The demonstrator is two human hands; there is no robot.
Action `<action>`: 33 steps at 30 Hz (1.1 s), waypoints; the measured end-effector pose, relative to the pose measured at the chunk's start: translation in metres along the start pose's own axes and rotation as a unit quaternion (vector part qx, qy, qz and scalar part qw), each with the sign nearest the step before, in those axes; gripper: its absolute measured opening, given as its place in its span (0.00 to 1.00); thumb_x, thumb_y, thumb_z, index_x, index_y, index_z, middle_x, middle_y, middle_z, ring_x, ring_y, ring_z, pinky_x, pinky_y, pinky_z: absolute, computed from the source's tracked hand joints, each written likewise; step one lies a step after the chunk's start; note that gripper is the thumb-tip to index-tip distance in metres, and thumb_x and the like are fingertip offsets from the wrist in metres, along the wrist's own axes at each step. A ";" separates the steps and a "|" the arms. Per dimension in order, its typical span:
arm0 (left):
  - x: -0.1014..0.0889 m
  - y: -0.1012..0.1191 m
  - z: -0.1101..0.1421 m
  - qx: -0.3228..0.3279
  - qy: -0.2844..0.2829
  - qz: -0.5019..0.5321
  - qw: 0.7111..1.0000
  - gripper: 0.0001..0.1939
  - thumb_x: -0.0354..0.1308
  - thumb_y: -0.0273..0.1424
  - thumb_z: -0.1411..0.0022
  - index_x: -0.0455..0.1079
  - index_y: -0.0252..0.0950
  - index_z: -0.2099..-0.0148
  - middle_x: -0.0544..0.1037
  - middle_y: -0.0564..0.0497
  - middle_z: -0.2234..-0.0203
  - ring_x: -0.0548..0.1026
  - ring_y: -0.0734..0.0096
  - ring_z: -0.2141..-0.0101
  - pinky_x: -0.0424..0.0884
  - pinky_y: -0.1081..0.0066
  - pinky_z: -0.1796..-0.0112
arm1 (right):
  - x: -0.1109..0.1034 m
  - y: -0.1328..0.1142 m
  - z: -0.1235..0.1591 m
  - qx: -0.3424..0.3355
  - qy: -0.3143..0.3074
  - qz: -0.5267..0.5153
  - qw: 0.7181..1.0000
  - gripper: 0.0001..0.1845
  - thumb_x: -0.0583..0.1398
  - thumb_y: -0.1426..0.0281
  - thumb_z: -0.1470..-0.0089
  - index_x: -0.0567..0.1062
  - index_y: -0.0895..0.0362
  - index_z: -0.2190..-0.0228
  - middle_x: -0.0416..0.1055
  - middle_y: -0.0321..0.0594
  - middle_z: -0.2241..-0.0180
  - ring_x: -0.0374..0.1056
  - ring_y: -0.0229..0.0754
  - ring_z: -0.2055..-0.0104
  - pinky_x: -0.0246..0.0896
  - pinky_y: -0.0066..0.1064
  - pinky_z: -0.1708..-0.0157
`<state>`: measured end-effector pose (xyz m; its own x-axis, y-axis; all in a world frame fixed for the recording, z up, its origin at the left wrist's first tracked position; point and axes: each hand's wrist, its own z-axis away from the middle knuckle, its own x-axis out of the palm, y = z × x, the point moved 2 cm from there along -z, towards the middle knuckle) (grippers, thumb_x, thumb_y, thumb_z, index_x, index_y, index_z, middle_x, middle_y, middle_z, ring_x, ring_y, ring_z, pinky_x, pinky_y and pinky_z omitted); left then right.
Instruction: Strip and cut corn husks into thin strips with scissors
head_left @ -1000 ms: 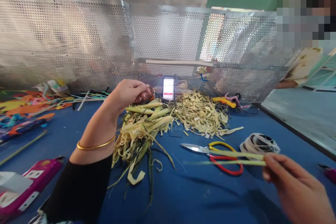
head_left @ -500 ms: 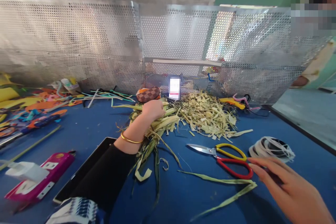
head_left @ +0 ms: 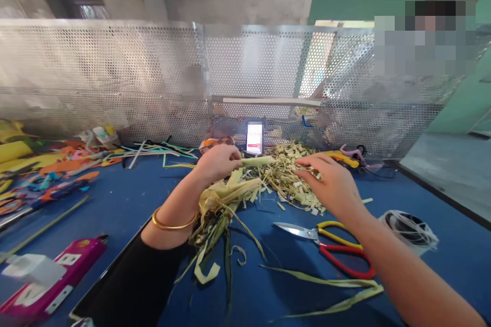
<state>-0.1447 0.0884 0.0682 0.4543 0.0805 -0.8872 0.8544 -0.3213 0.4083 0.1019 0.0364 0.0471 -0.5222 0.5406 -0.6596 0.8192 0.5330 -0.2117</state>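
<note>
My left hand is closed round a pale green leaf strip lifted from the bundle of long dried leaves on the blue table. My right hand hovers over the heap of cut leaf scraps, fingers bent and reaching toward the free end of that strip, nothing visibly in it. A long thin leaf strip lies on the table near my right forearm. Scissors with yellow and red handles lie just below my right wrist.
A lit phone leans on the perforated metal screen. A coil of white cord sits at the right. A pink power strip lies front left, coloured foam strips at far left. A person stands behind the screen, right.
My right hand left the thin strip lying on the table and moved up to the scrap heap. My left hand has lifted a leaf strip out of the bundle.
</note>
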 end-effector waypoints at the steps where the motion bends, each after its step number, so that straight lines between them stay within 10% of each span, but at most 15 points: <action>1: 0.002 0.005 0.002 0.011 -0.026 0.053 0.998 0.07 0.55 0.33 0.48 0.71 0.36 0.69 0.76 0.49 0.75 0.71 0.71 0.75 0.63 0.72 0.73 | 0.004 0.002 0.001 -0.018 0.025 0.013 0.999 0.14 0.55 0.63 0.42 0.75 0.57 0.60 0.74 0.47 0.60 0.70 0.48 0.60 0.66 0.39 0.62; 7: 0.025 0.038 0.011 0.077 -0.156 0.254 0.951 0.09 0.56 0.34 0.50 0.72 0.33 0.68 0.75 0.50 0.76 0.69 0.76 0.77 0.66 0.74 0.75 | 0.021 0.001 0.010 -0.119 -0.061 0.068 0.989 0.12 0.55 0.68 0.41 0.74 0.54 0.57 0.75 0.46 0.59 0.70 0.48 0.58 0.63 0.39 0.59; 12: 0.009 0.024 0.009 0.068 -0.139 0.184 0.971 0.10 0.56 0.34 0.51 0.76 0.34 0.72 0.76 0.50 0.78 0.67 0.76 0.79 0.63 0.74 0.76 | 0.006 0.014 0.006 -0.006 -0.173 0.025 0.985 0.12 0.53 0.65 0.41 0.75 0.52 0.61 0.76 0.39 0.67 0.70 0.43 0.68 0.59 0.31 0.70; 24: 0.000 0.004 -0.001 -0.013 0.036 0.300 0.953 0.11 0.54 0.34 0.45 0.75 0.36 0.72 0.78 0.48 0.75 0.68 0.76 0.78 0.63 0.74 0.77 | -0.002 0.031 0.005 0.173 -0.301 -0.273 0.897 0.19 0.55 0.55 0.48 0.70 0.57 0.78 0.64 0.33 0.80 0.57 0.33 0.83 0.52 0.26 0.80; 33: -0.020 -0.026 -0.005 -0.077 0.244 0.335 0.907 0.13 0.55 0.34 0.44 0.74 0.32 0.62 0.77 0.49 0.75 0.68 0.78 0.80 0.65 0.76 0.76 | -0.009 0.063 0.011 0.275 -0.177 -0.261 0.908 0.21 0.56 0.51 0.50 0.71 0.57 0.76 0.67 0.36 0.79 0.56 0.33 0.82 0.49 0.27 0.81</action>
<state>-0.1749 0.0997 0.0761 0.9098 0.3359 -0.2436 0.3533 -0.3190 0.8795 0.1605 0.0579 0.0316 -0.8440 0.0122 -0.5361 0.5276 0.1980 -0.8261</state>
